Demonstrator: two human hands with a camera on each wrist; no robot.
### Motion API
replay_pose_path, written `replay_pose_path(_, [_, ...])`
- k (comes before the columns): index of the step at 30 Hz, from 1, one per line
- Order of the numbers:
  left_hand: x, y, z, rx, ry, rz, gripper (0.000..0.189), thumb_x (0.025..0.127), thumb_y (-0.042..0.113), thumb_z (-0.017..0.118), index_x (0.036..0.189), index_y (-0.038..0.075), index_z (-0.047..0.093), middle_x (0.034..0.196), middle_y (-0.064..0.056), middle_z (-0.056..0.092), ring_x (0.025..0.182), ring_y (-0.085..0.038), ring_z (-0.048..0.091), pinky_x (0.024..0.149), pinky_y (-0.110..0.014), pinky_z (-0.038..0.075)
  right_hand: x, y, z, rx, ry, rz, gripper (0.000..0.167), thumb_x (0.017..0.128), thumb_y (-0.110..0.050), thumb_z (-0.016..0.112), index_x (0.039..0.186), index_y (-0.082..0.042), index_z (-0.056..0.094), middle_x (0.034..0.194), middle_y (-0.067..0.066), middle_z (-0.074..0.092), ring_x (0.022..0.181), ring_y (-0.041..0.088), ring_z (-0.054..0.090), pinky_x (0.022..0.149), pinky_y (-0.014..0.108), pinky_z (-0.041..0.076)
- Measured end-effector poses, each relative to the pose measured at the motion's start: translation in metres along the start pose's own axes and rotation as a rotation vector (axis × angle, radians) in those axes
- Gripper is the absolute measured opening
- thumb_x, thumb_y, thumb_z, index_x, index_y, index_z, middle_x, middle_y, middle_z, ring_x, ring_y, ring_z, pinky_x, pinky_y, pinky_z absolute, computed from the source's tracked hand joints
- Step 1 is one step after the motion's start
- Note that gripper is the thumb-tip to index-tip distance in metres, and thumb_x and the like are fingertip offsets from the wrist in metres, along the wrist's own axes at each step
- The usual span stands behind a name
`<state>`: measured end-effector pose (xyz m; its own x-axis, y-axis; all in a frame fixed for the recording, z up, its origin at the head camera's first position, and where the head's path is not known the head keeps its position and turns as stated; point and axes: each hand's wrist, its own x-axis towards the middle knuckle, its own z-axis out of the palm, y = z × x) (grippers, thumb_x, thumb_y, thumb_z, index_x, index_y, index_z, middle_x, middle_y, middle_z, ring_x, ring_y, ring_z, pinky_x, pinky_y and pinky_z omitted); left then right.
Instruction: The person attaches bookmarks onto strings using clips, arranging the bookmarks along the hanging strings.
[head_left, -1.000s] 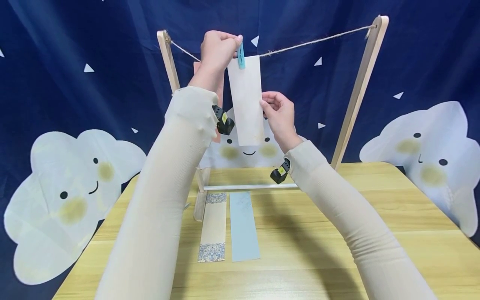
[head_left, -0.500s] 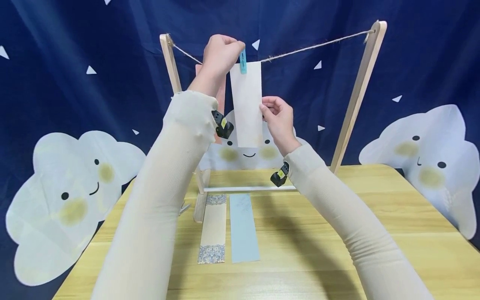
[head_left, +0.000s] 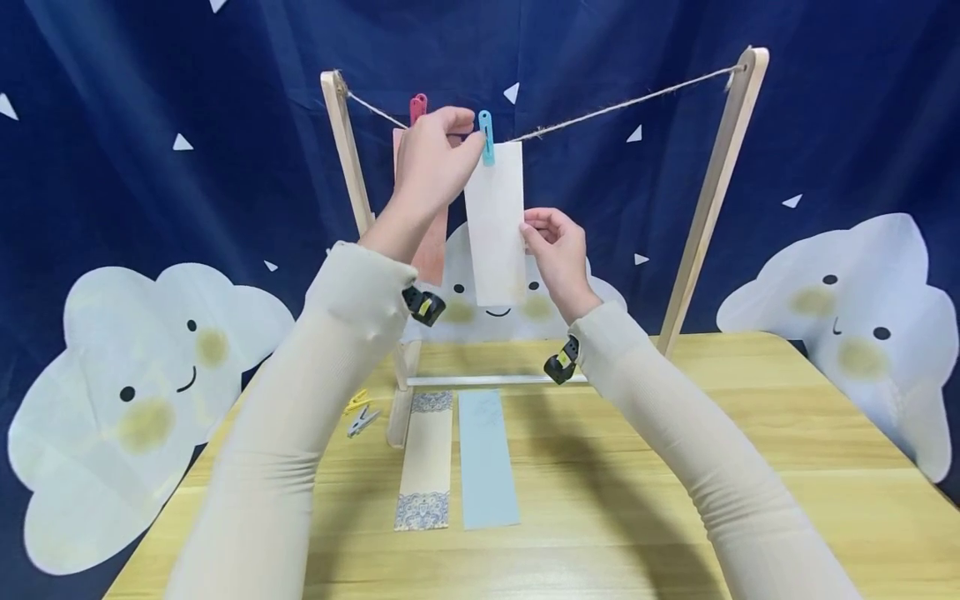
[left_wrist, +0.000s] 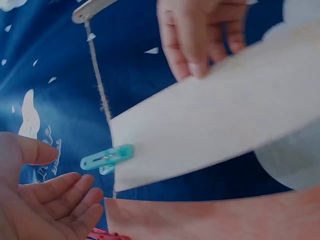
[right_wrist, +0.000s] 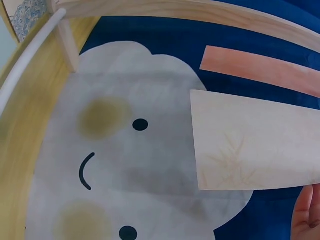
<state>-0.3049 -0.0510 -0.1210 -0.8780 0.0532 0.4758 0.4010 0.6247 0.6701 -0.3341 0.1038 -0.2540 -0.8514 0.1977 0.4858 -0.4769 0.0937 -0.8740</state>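
A white paper strip point(head_left: 496, 225) hangs from the twine line point(head_left: 592, 121), clipped at its top by a blue clothespin point(head_left: 487, 137). Beside that clothespin is my left hand point(head_left: 435, 158), its fingers spread apart and holding nothing; the left wrist view shows a gap between the hand point(left_wrist: 55, 195) and the clothespin point(left_wrist: 107, 157). Thumb and fingers of my right hand point(head_left: 558, 250) pinch the right edge of the white strip. Partly behind the left hand, a pink paper strip point(head_left: 431, 258) hangs under a red clothespin point(head_left: 417, 107).
Wooden posts point(head_left: 712, 200) carry the twine, with a white rod point(head_left: 495, 380) low between them. On the table point(head_left: 600, 533) lie a blue-patterned cream strip point(head_left: 424, 458), a light blue strip point(head_left: 487, 458), a yellow clothespin point(head_left: 357, 401) and a grey clothespin point(head_left: 363, 421).
My left hand has let go of the blue clothespin and moved down and left, uncovering the red one. The white strip hangs slightly lower, and my right hand still pinches its edge.
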Motion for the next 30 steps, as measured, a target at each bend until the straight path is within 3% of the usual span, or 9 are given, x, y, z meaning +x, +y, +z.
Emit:
replay_pose_path(8, [-0.029, -0.030, -0.004, -0.105, 0.001, 0.111, 0.034, 0.094, 0.017, 0.050, 0.124, 0.008, 0.061, 0.121, -0.002, 0.064, 0.108, -0.008, 0.059, 0.093, -0.016, 0.043, -0.008, 0.012, -0.005, 0.000, -0.046, 0.011, 0.017, 0.088, -0.008, 0.064, 0.103, 0.001, 0.064, 0.091, 0.007, 0.067, 0.078, 0.015, 0.061, 0.077, 0.034, 0.053])
replay_pose_path(14, [-0.061, -0.058, -0.008, -0.219, -0.047, 0.172, 0.031, 0.094, 0.014, 0.054, 0.122, 0.003, 0.062, 0.121, -0.008, 0.063, 0.110, -0.014, 0.060, 0.095, -0.024, 0.045, -0.018, 0.026, -0.020, -0.002, -0.083, 0.004, 0.022, 0.089, -0.009, 0.064, 0.105, 0.006, 0.062, 0.090, 0.010, 0.066, 0.078, 0.017, 0.062, 0.071, 0.029, 0.053])
replay_pose_path(20, [-0.094, -0.100, -0.001, -0.273, -0.122, 0.101, 0.030, 0.094, 0.010, 0.055, 0.121, 0.001, 0.062, 0.118, -0.013, 0.064, 0.099, -0.016, 0.059, 0.081, -0.020, 0.046, -0.038, 0.048, -0.035, -0.003, -0.146, 0.085, 0.026, 0.089, -0.008, 0.064, 0.107, 0.010, 0.061, 0.083, -0.001, 0.064, 0.076, 0.014, 0.061, 0.065, 0.018, 0.050])
replay_pose_path(23, [-0.109, -0.119, 0.002, -0.319, -0.165, 0.052, 0.030, 0.095, 0.010, 0.055, 0.122, 0.000, 0.060, 0.119, -0.014, 0.063, 0.101, -0.013, 0.058, 0.081, -0.017, 0.045, -0.050, 0.058, -0.038, -0.009, -0.167, 0.105, 0.026, 0.088, -0.006, 0.064, 0.106, 0.012, 0.061, 0.081, -0.002, 0.063, 0.073, 0.010, 0.060, 0.063, 0.017, 0.050])
replay_pose_path(30, [-0.137, -0.168, 0.001, -0.403, -0.133, -0.047, 0.029, 0.095, 0.008, 0.054, 0.121, -0.005, 0.059, 0.119, -0.020, 0.062, 0.102, -0.001, 0.059, 0.087, -0.013, 0.045, -0.074, 0.067, -0.041, -0.052, -0.270, 0.163, 0.025, 0.088, -0.005, 0.064, 0.106, 0.011, 0.060, 0.082, -0.003, 0.064, 0.074, 0.012, 0.060, 0.066, 0.023, 0.051])
